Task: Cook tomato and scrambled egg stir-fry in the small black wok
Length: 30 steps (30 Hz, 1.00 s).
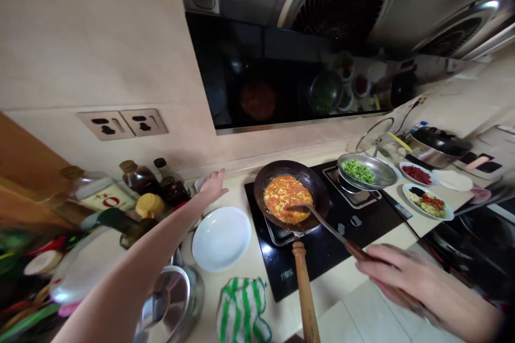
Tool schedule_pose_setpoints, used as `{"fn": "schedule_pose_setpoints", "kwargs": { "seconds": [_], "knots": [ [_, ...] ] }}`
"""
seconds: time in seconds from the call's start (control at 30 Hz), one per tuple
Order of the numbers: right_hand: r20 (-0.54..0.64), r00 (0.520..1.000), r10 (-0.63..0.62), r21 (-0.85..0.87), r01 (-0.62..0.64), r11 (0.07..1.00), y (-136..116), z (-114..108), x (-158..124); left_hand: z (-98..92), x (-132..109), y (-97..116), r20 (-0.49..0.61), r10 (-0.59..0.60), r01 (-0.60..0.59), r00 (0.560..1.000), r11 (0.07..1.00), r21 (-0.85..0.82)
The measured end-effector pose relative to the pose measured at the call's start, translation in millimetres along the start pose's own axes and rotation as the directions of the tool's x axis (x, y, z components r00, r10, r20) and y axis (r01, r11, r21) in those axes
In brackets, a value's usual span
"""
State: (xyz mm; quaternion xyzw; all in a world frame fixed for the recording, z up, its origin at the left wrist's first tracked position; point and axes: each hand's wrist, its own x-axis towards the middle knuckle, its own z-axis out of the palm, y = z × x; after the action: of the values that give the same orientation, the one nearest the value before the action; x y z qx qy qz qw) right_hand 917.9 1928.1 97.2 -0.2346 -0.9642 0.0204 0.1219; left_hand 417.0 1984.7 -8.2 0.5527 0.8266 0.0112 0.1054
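My right hand (396, 273) is wrapped around the wooden handle of a spatula (328, 225). The spatula's blade rests in an orange-red mix of tomato and egg (287, 195) inside a dark wok (319, 187) on the left burner. The wok's wooden handle (304, 289) points toward me, with no hand on it. My left hand (213, 186) reaches to the back of the counter, fingers apart, beside a small pale container (199, 184) partly hidden behind it. A white plate (221, 238) lies just below that hand.
Sauce bottles (173, 185) crowd the left counter near a metal pot lid (173, 300). A striped cloth (243, 311) lies in front. On the right are a metal bowl of chopped greens (386, 174), a plate of red pieces (418, 173), a plate of chopped ingredients (428, 202) and a lidded pot (434, 147).
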Motion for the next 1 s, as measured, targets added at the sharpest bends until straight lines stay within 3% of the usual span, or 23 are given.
{"fn": "schedule_pose_setpoints", "kwargs": {
  "seconds": [0.1, 0.2, 0.27, 0.33, 0.37, 0.4, 0.43, 0.47, 0.5, 0.53, 0.6, 0.7, 0.83, 0.93, 1.0],
  "knots": [
    [0.107, 0.987, -0.118, -0.048, 0.124, 0.991, -12, -2, -8, -7.6, -42, 45, 0.135, 0.216, -0.205, 0.967, 0.975, -0.091],
    [0.173, 0.962, -0.209, -0.104, 0.229, 0.968, -4, 23, 12, -2.9, -104, 92, 0.341, 0.412, -0.359, 0.845, 0.910, -0.208],
    [0.172, 0.961, -0.218, -0.076, 0.234, 0.969, 14, 36, 33, 14.2, -152, 119, 0.445, 0.476, -0.387, 0.758, 0.878, -0.280],
    [0.056, 0.983, -0.174, 0.072, 0.170, 0.983, 40, 37, 52, 44.3, -202, 142, 0.484, 0.500, -0.353, 0.718, 0.861, -0.366],
    [-0.038, 0.993, -0.109, 0.171, 0.114, 0.979, 54, 32, 60, 63.4, -226, 152, 0.488, 0.487, -0.209, 0.724, 0.830, -0.517],
    [-0.128, 0.992, -0.015, 0.270, 0.049, 0.962, 69, 26, 67, 84.3, -249, 162, 0.500, 0.463, -0.009, 0.732, 0.740, -0.673],
    [-0.196, 0.976, 0.100, 0.348, -0.026, 0.937, 84, 18, 72, 106.0, -269, 173, 0.432, 0.375, 0.176, 0.820, 0.553, -0.814],
    [-0.234, 0.948, 0.215, 0.397, -0.109, 0.911, 98, 12, 78, 127.4, -285, 184, 0.400, 0.298, 0.291, 0.867, 0.349, -0.891],
    [-0.242, 0.919, 0.311, 0.424, -0.188, 0.886, 111, 6, 84, 147.5, -298, 196, 0.384, 0.217, 0.358, 0.898, 0.151, -0.922],
    [-0.226, 0.892, 0.392, 0.448, -0.262, 0.855, 123, 4, 90, 165.2, -308, 207, 0.391, 0.117, 0.392, 0.913, 0.015, -0.920],
    [-0.168, 0.852, 0.496, 0.519, -0.351, 0.779, 141, 9, 106, 190.7, -316, 229, 0.379, -0.065, 0.373, 0.923, -0.096, -0.923],
    [-0.087, 0.844, 0.529, 0.664, -0.346, 0.662, 155, 37, 129, 202.3, -315, 249, 0.341, -0.190, 0.319, 0.921, -0.135, -0.938],
    [-0.046, 0.899, 0.435, 0.773, -0.244, 0.585, 148, 73, 141, 188.4, -313, 250, 0.288, -0.167, 0.273, 0.943, -0.105, -0.956],
    [-0.036, 0.953, 0.302, 0.818, -0.145, 0.556, 131, 77, 129, 176.8, -315, 248, 0.244, -0.121, 0.238, 0.962, -0.067, -0.969],
    [-0.064, 0.982, 0.176, 0.810, -0.052, 0.584, 119, 71, 113, 172.8, -317, 248, 0.244, -0.106, 0.240, 0.964, -0.057, -0.969]
  ]
}}
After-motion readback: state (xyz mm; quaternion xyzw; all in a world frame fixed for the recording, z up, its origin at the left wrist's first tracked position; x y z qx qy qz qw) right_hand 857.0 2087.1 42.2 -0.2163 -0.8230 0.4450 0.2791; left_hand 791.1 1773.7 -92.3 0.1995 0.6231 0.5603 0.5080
